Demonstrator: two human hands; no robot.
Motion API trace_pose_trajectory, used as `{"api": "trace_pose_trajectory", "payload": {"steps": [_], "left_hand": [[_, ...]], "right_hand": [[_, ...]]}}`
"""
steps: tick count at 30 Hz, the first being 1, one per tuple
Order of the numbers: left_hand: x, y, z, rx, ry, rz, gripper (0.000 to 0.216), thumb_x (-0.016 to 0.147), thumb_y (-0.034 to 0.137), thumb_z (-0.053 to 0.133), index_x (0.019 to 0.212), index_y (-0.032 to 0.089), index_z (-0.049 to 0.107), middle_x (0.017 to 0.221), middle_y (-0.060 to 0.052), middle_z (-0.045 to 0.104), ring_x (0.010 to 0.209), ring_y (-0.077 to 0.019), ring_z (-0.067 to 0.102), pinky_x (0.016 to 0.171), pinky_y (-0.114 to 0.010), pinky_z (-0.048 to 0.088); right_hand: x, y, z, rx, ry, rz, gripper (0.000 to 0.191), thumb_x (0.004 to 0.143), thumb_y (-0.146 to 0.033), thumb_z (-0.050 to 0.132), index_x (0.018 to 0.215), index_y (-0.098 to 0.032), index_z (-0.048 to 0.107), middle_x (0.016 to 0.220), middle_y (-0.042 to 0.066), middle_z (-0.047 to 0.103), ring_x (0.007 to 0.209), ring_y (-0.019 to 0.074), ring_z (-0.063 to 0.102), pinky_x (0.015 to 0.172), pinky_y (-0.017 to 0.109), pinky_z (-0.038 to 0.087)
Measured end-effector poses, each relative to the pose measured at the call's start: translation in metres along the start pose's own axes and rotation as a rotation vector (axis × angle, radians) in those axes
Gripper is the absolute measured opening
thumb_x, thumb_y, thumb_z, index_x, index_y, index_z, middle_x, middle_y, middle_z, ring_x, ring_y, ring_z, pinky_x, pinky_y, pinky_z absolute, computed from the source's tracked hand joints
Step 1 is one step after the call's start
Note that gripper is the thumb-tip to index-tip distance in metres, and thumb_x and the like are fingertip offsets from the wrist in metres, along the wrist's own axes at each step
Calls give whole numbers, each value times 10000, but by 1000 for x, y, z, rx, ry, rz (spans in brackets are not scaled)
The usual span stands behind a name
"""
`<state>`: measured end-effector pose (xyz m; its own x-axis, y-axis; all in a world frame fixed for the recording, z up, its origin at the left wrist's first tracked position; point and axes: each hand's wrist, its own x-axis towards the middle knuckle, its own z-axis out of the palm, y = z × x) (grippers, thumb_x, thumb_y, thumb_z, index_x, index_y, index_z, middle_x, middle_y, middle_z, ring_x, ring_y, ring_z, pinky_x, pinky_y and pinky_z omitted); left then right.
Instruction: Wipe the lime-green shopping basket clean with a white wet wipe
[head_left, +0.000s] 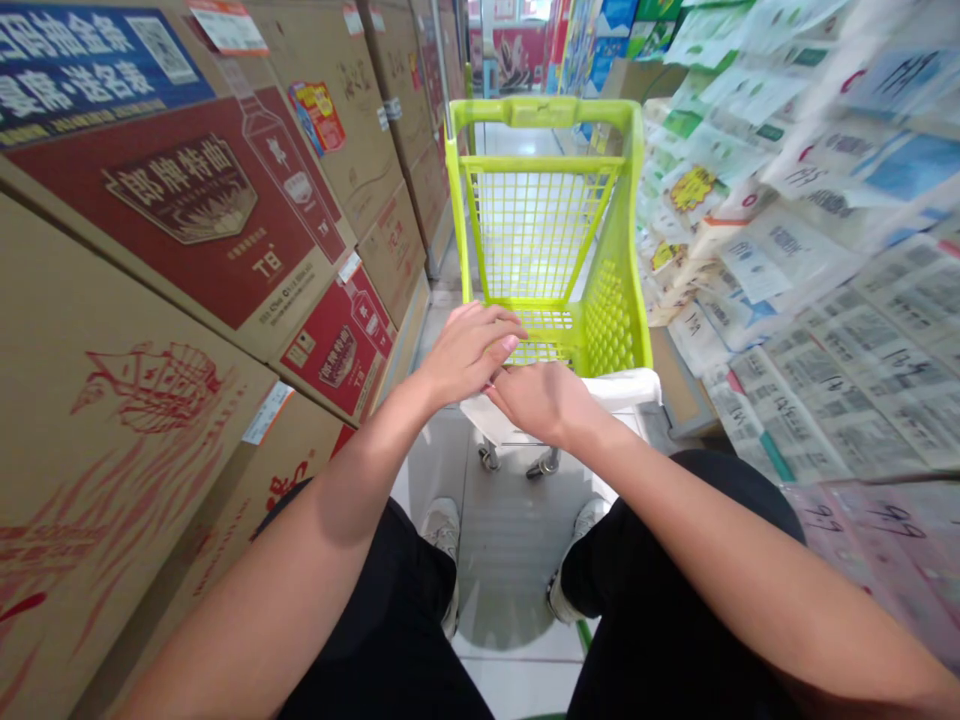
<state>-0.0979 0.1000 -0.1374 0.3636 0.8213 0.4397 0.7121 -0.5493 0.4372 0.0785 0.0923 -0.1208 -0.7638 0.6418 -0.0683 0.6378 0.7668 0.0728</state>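
A lime-green shopping cart [645, 300] stands in front of my knees, with a white handle bar [626, 388] on its near side. My hands meet over the left part of that bar. My left hand [471, 350] lies palm down with its fingers stretched to the right, touching my right hand. My right hand [546, 400] rests at the bar, pointing left. Its fingers are mostly hidden, so their grip does not show. No goods are visible in the part of the basket that shows. Below it, small caster wheels [541, 466] touch the tiled floor.
Stacked cardboard cartons [187, 210] wall the left side. Packaged goods with handwritten prices [817, 310] line the right, partly blurred. My knees and shoes [442, 528] flank the tiled floor [510, 560]. The narrow aisle continues beyond the cart.
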Motion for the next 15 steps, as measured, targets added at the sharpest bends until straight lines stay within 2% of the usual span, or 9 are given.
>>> {"api": "trace_pose_trajectory", "payload": {"steps": [4,6,8,11,15], "left_hand": [[2,-22,-10,180,-54,-14,848,1124,741,155,1102,208,815,1221,-123,783,1195,-330,693,1175,-571,415],[3,-29,-13,201,-44,-23,902,1111,772,127,1087,194,819,1143,-125,788,1111,-332,695,1113,-567,451],[4,-30,-13,169,-34,-43,942,1099,803,92,1087,209,823,1148,-111,797,1098,-324,692,1120,-574,439],[3,-19,-10,41,-14,-85,926,1101,812,75,1155,268,823,1280,-61,799,1216,-303,681,1214,-583,354],[2,7,-6,-91,22,-118,888,1113,792,48,1288,319,780,1411,-16,761,1359,-258,634,1274,-536,300]], "right_hand": [[-10,17,8,-33,116,-57,612,1203,-447,170,1305,-149,694,1049,157,818,863,283,753,638,339,318],[-17,29,12,-55,148,-83,624,1206,-480,157,1312,-159,681,1023,135,804,850,268,725,644,351,255],[-23,38,14,-71,139,-71,608,1206,-495,184,1282,-164,689,1003,127,797,835,263,709,647,364,209],[-27,40,14,-78,111,-32,574,1206,-496,229,1268,-169,696,1036,132,807,852,262,715,648,364,190],[-21,26,9,-65,93,-35,592,1203,-512,207,1289,-188,696,1057,123,821,878,270,749,641,345,236]]}}
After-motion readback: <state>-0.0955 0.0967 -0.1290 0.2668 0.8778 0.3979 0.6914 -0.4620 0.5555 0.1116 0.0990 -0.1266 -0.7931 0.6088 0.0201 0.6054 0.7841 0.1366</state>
